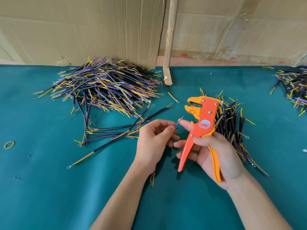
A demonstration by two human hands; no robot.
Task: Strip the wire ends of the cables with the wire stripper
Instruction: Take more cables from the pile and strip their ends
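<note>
The wire stripper (201, 128), orange with yellow trim, stands nearly upright just right of the picture's centre, its nose at 12 o'clock and its jaws parted toward 9 o'clock. The right hand (214, 156) grips its two handles, fingers curled round the front handle and the rear handle lying against the palm. At 9 o'clock from the tool, the left hand (154, 140) pinches a thin wire end (180, 122) between thumb and forefinger; the bared tip points up toward 1 o'clock, just below the jaws and clear of them. The rest of that cable (152, 177) shows as a short dark stub under the left wrist.

Behind the tool, at its 3 o'clock, lies a heap of black cables (232, 128) with yellow and blue cores. A larger pile (106, 85) sits at 10 o'clock on the green worktop (41, 188), loose cables trailing from it toward the hands. A third heap (294, 88) lies at the right edge. A yellow rubber band (9, 144) rests at far 9 o'clock. Cardboard sheets (79, 29) and a wooden post (170, 37) stand along the far edge.
</note>
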